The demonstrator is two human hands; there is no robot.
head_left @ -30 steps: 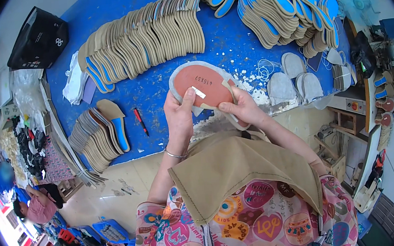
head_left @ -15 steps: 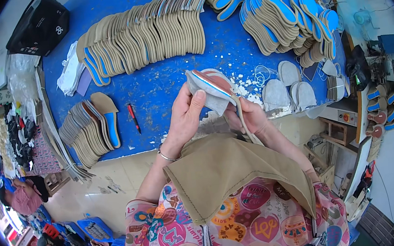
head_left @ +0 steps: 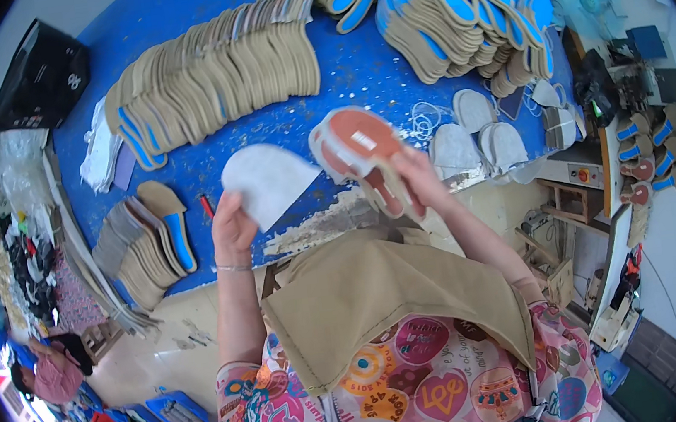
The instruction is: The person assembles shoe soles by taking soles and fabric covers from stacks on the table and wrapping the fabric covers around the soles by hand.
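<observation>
My left hand [head_left: 233, 225] pinches a pale, round-ended toe-shaped felt piece [head_left: 269, 179] by its lower left edge, holding it up over the near side of the blue table. To its right, my right hand [head_left: 421, 180] grips a reddish-brown shoe insole [head_left: 363, 135] with a light rim and a white label. The insole's wide end points away from me, and its narrow end hangs below my fingers, partly hidden by them. The felt piece and the insole are apart. Several similar grey felt pieces [head_left: 453, 148] lie on the table right of my right hand.
A long row of tan insoles [head_left: 215, 83] spans the far table. Blue-topped insoles [head_left: 435, 0] are heaped at the far right, and a smaller stack [head_left: 138, 250] stands at the near left. A red pen [head_left: 207, 207] and a black bag [head_left: 39, 74] are left.
My hands have moved apart. The felt piece, earlier against the insole, is now off to the left in my left hand. My right hand has turned the insole's reddish face up.
</observation>
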